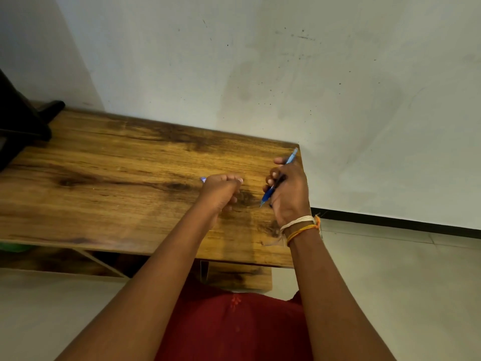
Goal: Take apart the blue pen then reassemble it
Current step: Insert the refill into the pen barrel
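Holding: right hand (pixel 287 194) grips blue pen (pixel 278 181) above right counter (pixel 117 178) edge. Left hand (pixel 221 190) fisted around small blue part (pixel 203 179). Risk: loosened pieces slipping off the edge.

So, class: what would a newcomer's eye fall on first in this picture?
The blue pen slants through the right hand near the wooden table's right end. The left hand is a fist beside it, a small blue piece peeking out. Thread bracelets circle the right wrist.
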